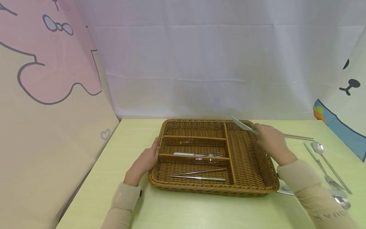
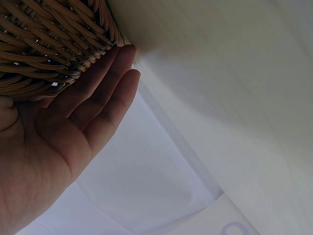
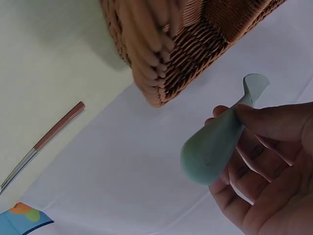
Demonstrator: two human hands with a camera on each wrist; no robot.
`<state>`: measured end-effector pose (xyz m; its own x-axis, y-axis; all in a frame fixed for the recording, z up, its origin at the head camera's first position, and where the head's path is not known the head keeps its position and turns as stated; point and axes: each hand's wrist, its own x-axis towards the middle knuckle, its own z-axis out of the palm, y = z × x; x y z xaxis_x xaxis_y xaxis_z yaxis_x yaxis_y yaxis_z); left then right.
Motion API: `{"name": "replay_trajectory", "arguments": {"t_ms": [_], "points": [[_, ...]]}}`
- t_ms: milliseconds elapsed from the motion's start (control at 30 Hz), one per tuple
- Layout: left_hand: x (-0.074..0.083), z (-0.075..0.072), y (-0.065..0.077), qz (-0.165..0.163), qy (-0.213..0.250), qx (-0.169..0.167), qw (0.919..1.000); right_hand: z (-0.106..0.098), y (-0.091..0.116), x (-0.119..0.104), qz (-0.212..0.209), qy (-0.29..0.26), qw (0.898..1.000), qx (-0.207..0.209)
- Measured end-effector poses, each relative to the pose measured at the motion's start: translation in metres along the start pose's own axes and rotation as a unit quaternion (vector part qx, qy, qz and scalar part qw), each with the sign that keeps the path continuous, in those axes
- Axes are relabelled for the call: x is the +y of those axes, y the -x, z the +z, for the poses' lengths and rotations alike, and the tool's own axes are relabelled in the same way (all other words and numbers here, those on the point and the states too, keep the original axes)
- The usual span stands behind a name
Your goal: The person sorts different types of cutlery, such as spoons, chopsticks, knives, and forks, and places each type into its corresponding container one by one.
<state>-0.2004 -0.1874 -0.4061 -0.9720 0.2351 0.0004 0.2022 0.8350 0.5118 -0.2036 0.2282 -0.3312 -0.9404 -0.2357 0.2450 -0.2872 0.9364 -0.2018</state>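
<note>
A wicker basket [image 1: 231, 152] with several compartments sits on the table. My left hand [image 1: 147, 159] rests against its left side; in the left wrist view the fingers [image 2: 102, 93] lie extended along the woven wall. My right hand [image 1: 270, 140] is raised over the basket's right rim and pinches a pale green utensil [image 3: 210, 152] between thumb and fingers. It has a rounded end, a narrow neck and a flared far end [image 1: 240, 124], which points left over the right compartment. A knife [image 1: 183, 154] and a fork [image 1: 213, 155] lie in the middle compartment. Chopsticks [image 1: 197, 178] lie in the front one.
Right of the basket are a pair of chopsticks [image 1: 298, 137], a green-handled fork [image 1: 320, 163] and a spoon [image 1: 318, 148]. Near the right sleeve lie another spoon [image 1: 342, 201] and a blade-like piece [image 1: 286, 192]. A white curtain [image 1: 194, 63] hangs behind the table.
</note>
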Motion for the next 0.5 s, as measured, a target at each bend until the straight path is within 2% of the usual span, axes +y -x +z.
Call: {"name": "replay_trajectory", "arguments": {"t_ms": [200, 500], "points": [[0.000, 0.000, 0.000, 0.005, 0.008, -0.004, 0.9999, 0.005, -0.007, -0.010, -0.028, 0.010, 0.999, 0.021], [-0.001, 0.000, 0.000, 0.009, 0.005, 0.000, 0.9999, 0.011, -0.017, -0.027, -0.049, 0.015, 0.998, 0.039]]}}
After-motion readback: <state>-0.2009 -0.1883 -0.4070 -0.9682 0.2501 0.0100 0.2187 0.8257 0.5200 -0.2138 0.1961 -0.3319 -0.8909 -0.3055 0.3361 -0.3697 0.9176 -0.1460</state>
